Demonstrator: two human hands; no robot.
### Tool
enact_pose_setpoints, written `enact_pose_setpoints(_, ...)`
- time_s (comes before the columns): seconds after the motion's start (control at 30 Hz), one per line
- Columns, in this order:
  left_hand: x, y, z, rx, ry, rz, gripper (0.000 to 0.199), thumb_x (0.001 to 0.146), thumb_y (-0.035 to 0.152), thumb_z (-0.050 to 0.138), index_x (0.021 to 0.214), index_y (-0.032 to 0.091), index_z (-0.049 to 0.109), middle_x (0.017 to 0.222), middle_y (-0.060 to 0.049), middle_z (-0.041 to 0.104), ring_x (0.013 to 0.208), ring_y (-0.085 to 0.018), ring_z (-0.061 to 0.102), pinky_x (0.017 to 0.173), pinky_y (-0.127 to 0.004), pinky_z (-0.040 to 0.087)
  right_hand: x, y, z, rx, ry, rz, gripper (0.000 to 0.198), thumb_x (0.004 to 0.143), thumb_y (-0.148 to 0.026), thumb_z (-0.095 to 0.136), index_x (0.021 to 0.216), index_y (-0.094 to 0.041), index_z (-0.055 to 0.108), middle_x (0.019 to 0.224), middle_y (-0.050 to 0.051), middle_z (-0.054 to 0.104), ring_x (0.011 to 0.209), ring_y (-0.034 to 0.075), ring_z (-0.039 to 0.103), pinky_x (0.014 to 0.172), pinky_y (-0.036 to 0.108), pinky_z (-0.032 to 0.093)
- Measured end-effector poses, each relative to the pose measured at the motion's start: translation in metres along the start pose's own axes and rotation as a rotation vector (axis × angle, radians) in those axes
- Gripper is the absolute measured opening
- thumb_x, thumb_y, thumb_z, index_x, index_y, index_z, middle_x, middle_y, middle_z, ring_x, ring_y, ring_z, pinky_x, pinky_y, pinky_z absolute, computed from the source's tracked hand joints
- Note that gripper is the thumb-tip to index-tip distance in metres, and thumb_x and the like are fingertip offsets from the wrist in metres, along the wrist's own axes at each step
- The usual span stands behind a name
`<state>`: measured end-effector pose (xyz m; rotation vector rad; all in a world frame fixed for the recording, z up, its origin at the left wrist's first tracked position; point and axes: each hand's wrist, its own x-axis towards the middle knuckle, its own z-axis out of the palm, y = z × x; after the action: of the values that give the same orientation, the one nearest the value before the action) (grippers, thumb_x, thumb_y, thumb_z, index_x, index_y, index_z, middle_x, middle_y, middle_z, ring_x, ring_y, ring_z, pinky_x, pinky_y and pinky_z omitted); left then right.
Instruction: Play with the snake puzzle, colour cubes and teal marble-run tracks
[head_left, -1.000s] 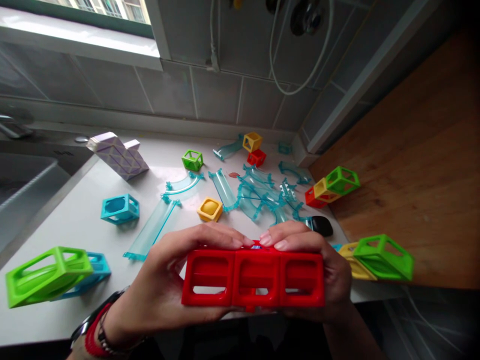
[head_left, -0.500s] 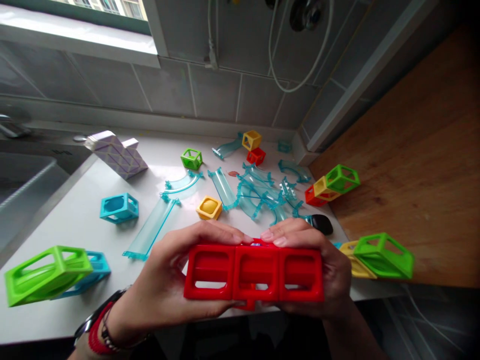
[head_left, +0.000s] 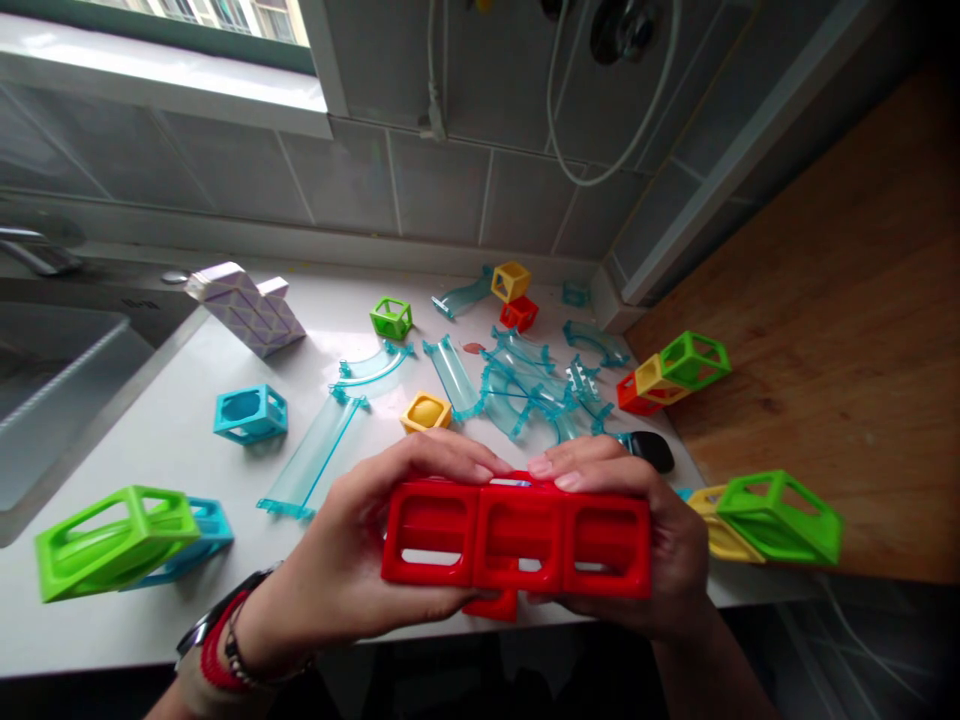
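A row of three joined red cube blocks (head_left: 519, 540) is held between my two hands, close to the camera. My left hand (head_left: 382, 540) wraps around its left end, thumb below and fingers over the top. Around the right end my right hand (head_left: 645, 520) is closed the same way. Beneath the row shows another red piece (head_left: 491, 606), partly hidden. Just beyond my fingers sits a yellow cube block (head_left: 425, 412). Clear blue track pieces (head_left: 525, 375) lie heaped behind it, and a long straight track piece (head_left: 315, 455) lies near my left wrist.
On the left stand a blue cube (head_left: 251, 413) and a green block (head_left: 116, 545) joined to a blue one. Stacked blocks (head_left: 660, 375) and a green-and-yellow stack (head_left: 780, 517) line the right. A patterned box (head_left: 251, 310) stands by the sink (head_left: 52, 370); a wooden panel (head_left: 825, 330) bounds the right.
The red row has tilted slightly in my hands, and more of the red piece beneath it shows. The whole scene has shifted a little to the right in view.
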<state>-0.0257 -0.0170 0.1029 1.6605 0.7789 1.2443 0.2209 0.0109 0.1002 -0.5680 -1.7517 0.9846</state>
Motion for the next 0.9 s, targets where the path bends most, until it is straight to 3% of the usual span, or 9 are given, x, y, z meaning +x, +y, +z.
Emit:
enact_pose_setpoints(0.17,0.003,-0.003,-0.002,-0.147,0.044,-0.261,0.127,0.045,0.029,0.105,0.154,0.036,0.04,0.158,-0.014,0.047,0.144,-0.041,0.049,0.108,-0.047,0.055,-0.003,-0.002,0.001,-0.243,-0.017,-0.088,0.057,0.078,-0.016,0.087,0.128,-0.034,0.065,0.138,0.008,0.06,0.126,0.034,0.06,0.102,0.055,0.055)
enact_pose_setpoints(0.2,0.004,-0.004,-0.002,-0.173,0.053,-0.287,0.125,0.05,0.03,0.104,0.156,0.036,0.038,0.155,-0.014,0.051,0.139,-0.039,0.054,0.106,-0.046,0.057,-0.005,-0.003,0.002,-0.326,-0.009,-0.125,0.057,0.078,-0.012,0.085,0.126,-0.036,0.066,0.146,0.006,0.054,0.132,0.035,0.056,0.104,0.057,0.055)
enact_pose_setpoints(0.3,0.008,-0.006,0.0,-0.165,0.091,-0.277,0.083,0.067,0.023,0.097,0.139,0.03,0.058,0.129,-0.01,0.069,0.111,-0.028,0.072,0.09,-0.035,0.063,-0.008,-0.003,0.008,-0.446,0.035,-0.204,0.064,0.076,-0.006,0.084,0.125,-0.042,0.065,0.16,0.0,0.039,0.145,0.037,0.045,0.108,0.059,0.052)
enact_pose_setpoints(0.37,0.009,-0.004,0.004,-0.139,0.162,-0.148,0.063,0.067,0.019,0.096,0.121,0.025,0.066,0.116,-0.007,0.072,0.103,-0.024,0.073,0.086,-0.03,0.062,-0.008,-0.003,0.012,-0.302,0.077,-0.126,0.082,0.073,-0.019,0.091,0.14,-0.047,0.053,0.163,0.0,0.037,0.147,0.038,0.042,0.111,0.062,0.049)
enact_pose_setpoints(0.47,0.009,0.001,0.01,-0.074,0.242,0.087,0.051,0.069,0.013,0.093,0.112,0.023,0.068,0.111,-0.006,0.073,0.106,-0.024,0.07,0.092,-0.033,0.06,-0.007,-0.001,0.014,0.004,0.103,0.112,0.108,0.065,-0.043,0.098,0.153,-0.042,0.036,0.15,0.009,0.053,0.137,0.037,0.055,0.11,0.061,0.051)
enact_pose_setpoints(0.63,0.005,0.007,0.015,-0.048,0.247,0.106,0.063,0.067,0.009,0.093,0.122,0.024,0.068,0.114,-0.007,0.072,0.107,-0.023,0.07,0.094,-0.031,0.059,-0.006,0.003,0.006,0.125,0.095,0.216,0.074,0.062,-0.034,0.1,0.126,-0.033,0.063,0.123,0.008,0.069,0.124,0.035,0.063,0.107,0.054,0.053)
enact_pose_setpoints(0.77,0.004,0.002,0.02,-0.356,0.303,-0.023,0.091,0.056,0.01,0.1,0.135,0.031,0.059,0.114,-0.002,0.074,0.098,-0.019,0.073,0.085,-0.024,0.061,-0.005,0.001,0.002,0.5,0.043,0.453,0.084,0.059,-0.058,0.096,0.132,-0.033,0.062,0.131,0.011,0.067,0.121,0.039,0.066,0.101,0.055,0.055)
enact_pose_setpoints(0.83,0.005,-0.001,0.025,-0.517,0.346,-0.085,0.086,0.059,0.014,0.1,0.133,0.031,0.06,0.118,-0.002,0.074,0.102,-0.02,0.074,0.087,-0.025,0.061,-0.005,-0.003,0.002,0.67,0.049,0.592,0.09,0.063,-0.073,0.086,0.138,-0.032,0.059,0.139,0.013,0.065,0.127,0.042,0.063,0.103,0.059,0.053)
enact_pose_setpoints(0.9,0.006,-0.003,0.031,-0.608,0.354,-0.128,0.072,0.072,0.02,0.094,0.135,0.03,0.06,0.131,-0.006,0.071,0.115,-0.025,0.071,0.096,-0.031,0.06,-0.006,-0.006,0.004,0.688,0.065,0.714,0.083,0.071,-0.072,0.081,0.139,-0.031,0.058,0.143,0.014,0.064,0.131,0.042,0.06,0.106,0.06,0.05)
